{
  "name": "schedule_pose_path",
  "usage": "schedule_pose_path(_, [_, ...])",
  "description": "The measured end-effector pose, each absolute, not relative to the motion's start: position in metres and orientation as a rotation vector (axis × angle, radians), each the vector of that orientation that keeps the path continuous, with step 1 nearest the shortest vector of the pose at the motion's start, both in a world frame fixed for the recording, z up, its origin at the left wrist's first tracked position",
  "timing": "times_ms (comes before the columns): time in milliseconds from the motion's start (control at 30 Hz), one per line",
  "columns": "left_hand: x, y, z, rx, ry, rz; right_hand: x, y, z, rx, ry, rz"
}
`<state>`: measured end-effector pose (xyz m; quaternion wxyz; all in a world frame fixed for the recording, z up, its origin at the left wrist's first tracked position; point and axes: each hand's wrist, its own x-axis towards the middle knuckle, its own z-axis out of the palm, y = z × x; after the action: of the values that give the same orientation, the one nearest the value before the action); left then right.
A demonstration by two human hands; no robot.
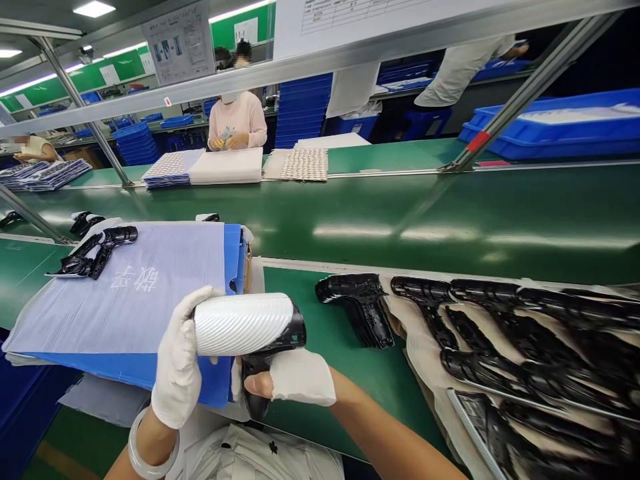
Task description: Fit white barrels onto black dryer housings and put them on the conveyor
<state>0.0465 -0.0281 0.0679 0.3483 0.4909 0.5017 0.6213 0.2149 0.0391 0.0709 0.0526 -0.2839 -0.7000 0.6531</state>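
Note:
My left hand (177,360), in a white cotton glove, wraps around a white ribbed plastic sleeve (243,325). The sleeve is fitted to a black moulded pistol-shaped handle (257,380), which my right hand (295,377) grips from below, its bare thumb tip lying across the handle. Held above the green conveyor belt (345,360), the piece is close to a stack of black moulded parts (356,308). More glossy black parts (520,347) lie on pale sheeting at the right. A blue-edged board with a translucent sheet (135,293) lies just beyond my left hand.
Black parts (95,253) lie on the board. A metal rail (320,60) crosses the view above a second green belt (450,223). Beyond, a co-worker in a pink top (237,120) handles small items. Stacked blue trays (303,110) stand behind.

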Motion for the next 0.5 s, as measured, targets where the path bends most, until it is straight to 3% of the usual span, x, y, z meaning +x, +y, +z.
schedule_pose_path(500, [0.052,-0.028,0.074,1.378,1.357,1.575,0.216,0.039,0.056,-0.760,-2.019,2.036])
